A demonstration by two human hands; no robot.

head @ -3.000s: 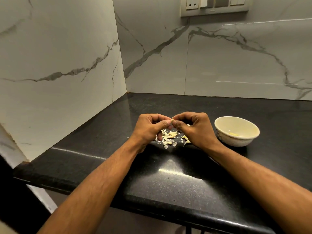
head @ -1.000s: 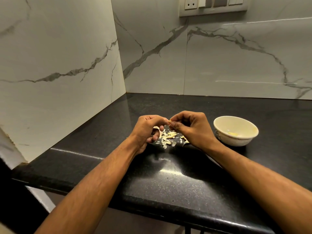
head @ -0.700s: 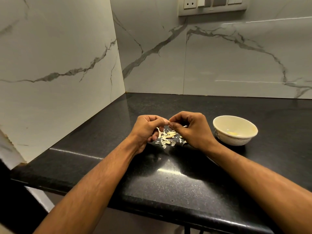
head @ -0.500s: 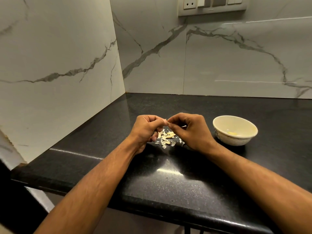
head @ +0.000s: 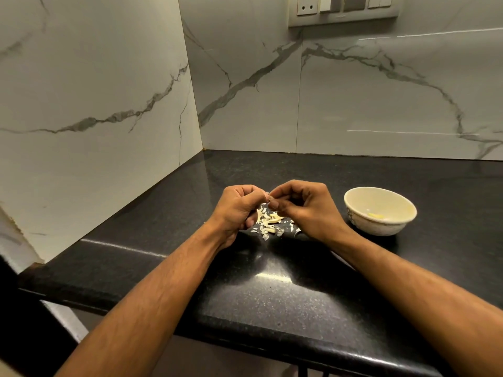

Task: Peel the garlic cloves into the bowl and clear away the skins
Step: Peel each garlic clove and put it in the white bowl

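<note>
Head view showed the left hand point(head: 237, 210) and right hand point(head: 304, 206) pinching one garlic clove point(head: 268, 196) together mid-frame, held over the skins point(head: 269, 224) so scraps fell there, with the bowl point(head: 379, 227) right of them for peeled cloves.

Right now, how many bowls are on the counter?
1: the bowl stands on the black counter, just right of the right hand.

garlic clove point(head: 268, 196) mostly hidden between fingers point(head: 275, 204), switch plate point(head: 343, 10) cropped by top edge
</note>
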